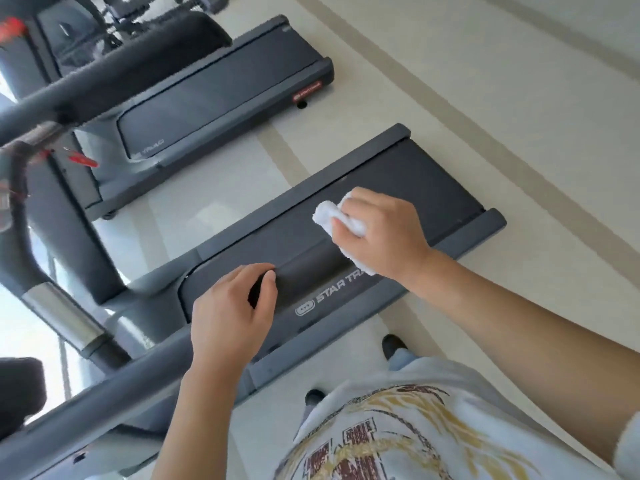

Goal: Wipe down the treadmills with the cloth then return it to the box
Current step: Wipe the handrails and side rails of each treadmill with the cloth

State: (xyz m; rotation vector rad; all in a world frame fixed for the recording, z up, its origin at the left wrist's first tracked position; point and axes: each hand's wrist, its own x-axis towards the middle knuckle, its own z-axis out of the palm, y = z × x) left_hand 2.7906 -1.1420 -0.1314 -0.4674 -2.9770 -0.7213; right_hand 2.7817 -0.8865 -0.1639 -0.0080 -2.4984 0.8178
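Observation:
I stand beside the near treadmill (433, 174), a dark grey machine with a black belt and white lettering on its side rail. A black padded handrail (311, 268) crosses in front of me above the belt. My left hand (232, 317) grips this handrail, fingers curled around it. My right hand (381, 230) holds a bunched white cloth (325, 216) farther right, at the handrail; whether the cloth presses on it I cannot tell. Part of the cloth hangs below my wrist. The box is not in view.
A second treadmill (221, 88) stands parallel beyond the first, with a strip of pale tiled floor (194, 209) between them. Console uprights and grey bars (65, 306) rise at the left. My shoes (393, 344) rest on the floor beside the near treadmill.

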